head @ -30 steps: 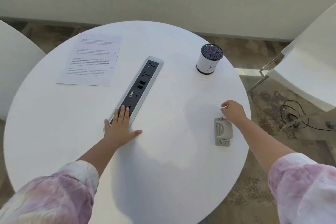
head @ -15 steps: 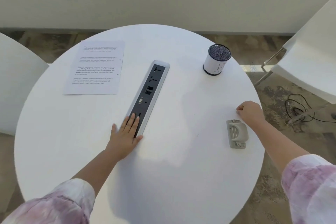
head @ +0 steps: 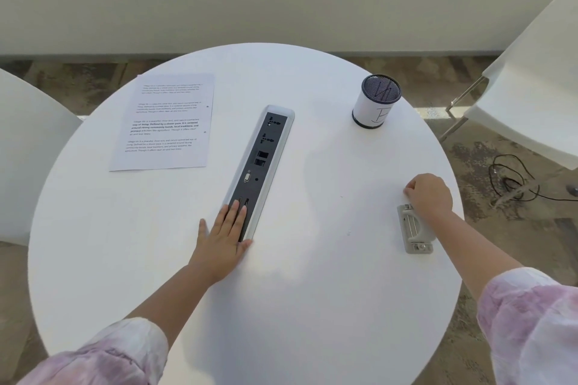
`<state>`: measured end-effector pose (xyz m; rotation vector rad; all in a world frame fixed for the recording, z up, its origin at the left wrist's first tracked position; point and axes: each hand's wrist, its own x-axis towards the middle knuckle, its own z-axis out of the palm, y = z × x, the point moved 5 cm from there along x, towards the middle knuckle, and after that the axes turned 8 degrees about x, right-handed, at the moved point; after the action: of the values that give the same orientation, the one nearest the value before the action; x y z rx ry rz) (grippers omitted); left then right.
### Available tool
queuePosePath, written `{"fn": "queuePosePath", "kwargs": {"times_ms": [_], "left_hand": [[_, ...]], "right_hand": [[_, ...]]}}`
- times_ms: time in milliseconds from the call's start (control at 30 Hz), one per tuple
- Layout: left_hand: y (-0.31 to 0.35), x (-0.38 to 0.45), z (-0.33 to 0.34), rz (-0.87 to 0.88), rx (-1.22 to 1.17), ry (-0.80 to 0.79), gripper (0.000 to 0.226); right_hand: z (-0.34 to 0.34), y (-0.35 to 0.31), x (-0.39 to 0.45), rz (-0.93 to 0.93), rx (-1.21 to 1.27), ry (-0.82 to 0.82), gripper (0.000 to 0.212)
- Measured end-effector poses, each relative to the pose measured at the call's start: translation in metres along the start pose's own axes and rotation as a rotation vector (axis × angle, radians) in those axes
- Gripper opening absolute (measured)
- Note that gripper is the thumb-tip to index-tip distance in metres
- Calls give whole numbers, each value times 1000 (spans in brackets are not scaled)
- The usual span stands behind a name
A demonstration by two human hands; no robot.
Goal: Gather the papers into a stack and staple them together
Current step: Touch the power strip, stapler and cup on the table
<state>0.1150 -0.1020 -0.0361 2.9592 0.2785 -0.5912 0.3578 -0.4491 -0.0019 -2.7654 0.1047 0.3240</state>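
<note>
A printed sheet of paper [head: 165, 123] lies flat at the far left of the round white table [head: 297, 306]. A grey stapler [head: 414, 230] rests near the table's right edge. My right hand [head: 430, 197] is curled into a fist just beyond the stapler, its wrist over the stapler's far end, holding nothing that I can see. My left hand [head: 223, 237] lies flat, fingers together, palm down on the near end of the power strip panel [head: 261, 162], well away from the paper.
A white mesh pen cup [head: 377, 101] stands at the far right of the table. White chairs sit at the left [head: 28, 150] and right [head: 538, 97]. A black cable [head: 513, 178] coils on the floor to the right.
The view has shifted, so the table sits lower and more to the right in frame. Both hands keep nearly the same places relative to the panel and stapler.
</note>
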Motion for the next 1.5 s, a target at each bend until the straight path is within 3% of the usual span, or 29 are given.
{"fn": "queuePosePath", "kwargs": {"times_ms": [333, 567, 833, 1133, 1400, 1500], "left_hand": [[-2, 1, 5, -7, -32, 28, 101], [-3, 1, 9, -6, -44, 63, 99], [-5, 2, 11, -16, -33, 89, 99], [-6, 3, 12, -7, -57, 129, 94], [-6, 3, 13, 0, -61, 168, 90], [-8, 4, 15, -5, -45, 199, 78]], "right_hand": [[5, -13, 1, -45, -97, -10, 19], [-6, 5, 3, -9, 255, -11, 18], [0, -13, -3, -12, 154, -54, 11], [4, -21, -11, -38, 36, 11, 20], [9, -17, -10, -30, 84, 11, 20], [9, -9, -2, 10, 185, -42, 21]]}}
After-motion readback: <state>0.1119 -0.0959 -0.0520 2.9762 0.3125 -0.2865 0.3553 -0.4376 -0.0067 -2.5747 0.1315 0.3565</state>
